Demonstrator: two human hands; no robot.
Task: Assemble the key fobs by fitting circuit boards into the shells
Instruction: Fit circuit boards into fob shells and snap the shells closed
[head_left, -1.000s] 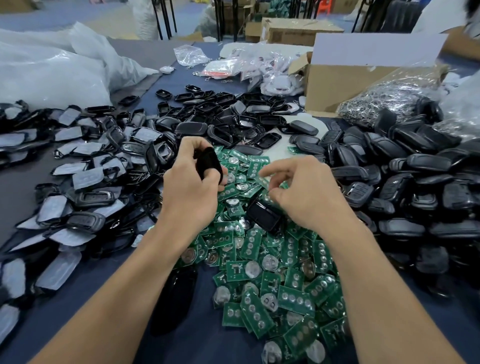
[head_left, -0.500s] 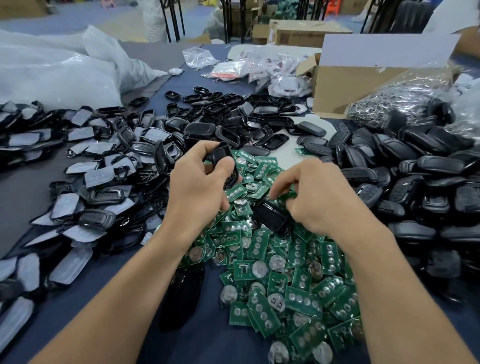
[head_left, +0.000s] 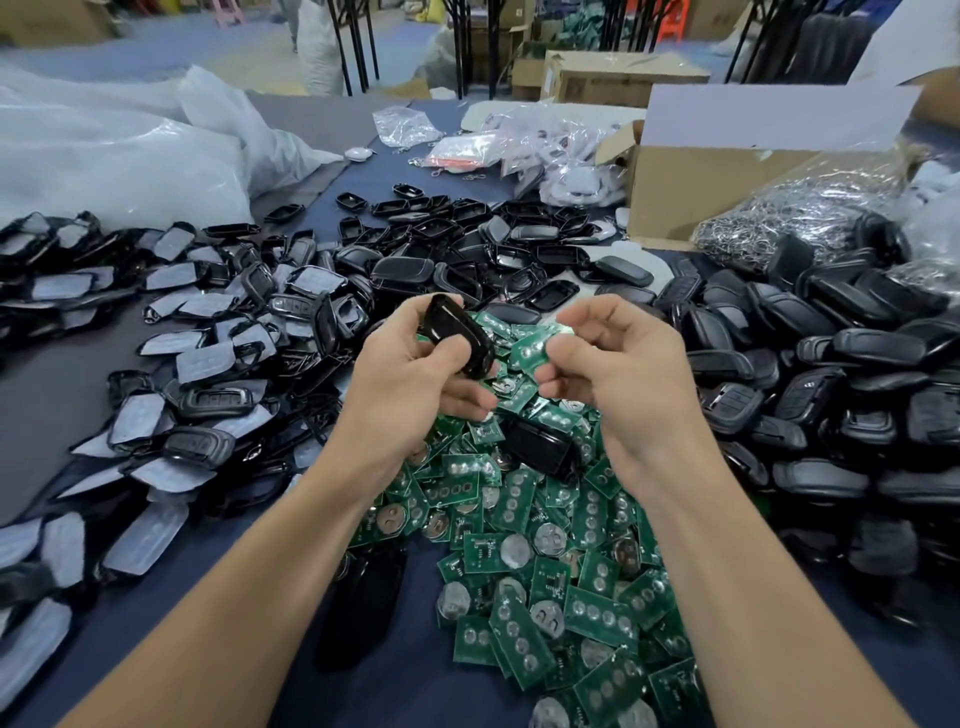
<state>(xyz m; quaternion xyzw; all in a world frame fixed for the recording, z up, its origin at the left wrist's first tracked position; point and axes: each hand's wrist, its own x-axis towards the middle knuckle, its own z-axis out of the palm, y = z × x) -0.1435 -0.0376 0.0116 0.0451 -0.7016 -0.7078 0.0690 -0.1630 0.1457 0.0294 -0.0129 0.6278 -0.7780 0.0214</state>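
Observation:
My left hand (head_left: 415, 371) grips a glossy black key fob shell (head_left: 457, 335), tilted, above a heap of green circuit boards (head_left: 545, 566) on the dark blue table. Beside it, my right hand (head_left: 623, 366) pinches one green circuit board (head_left: 540, 349) between thumb and fingers. The board and the shell are close but apart. Another black shell (head_left: 537, 447) lies on the heap just below my hands.
Black shell halves with grey pads (head_left: 197, 364) lie piled at the left, open black shells (head_left: 467, 234) at the back, closed black fobs (head_left: 831, 364) at the right. A cardboard box (head_left: 717, 182), a bag of metal rings (head_left: 810, 213) and white plastic bags (head_left: 119, 156) stand behind.
My right hand has lifted off the heap with a green board pinched in it. My left hand has turned the black shell and raised it toward the right hand.

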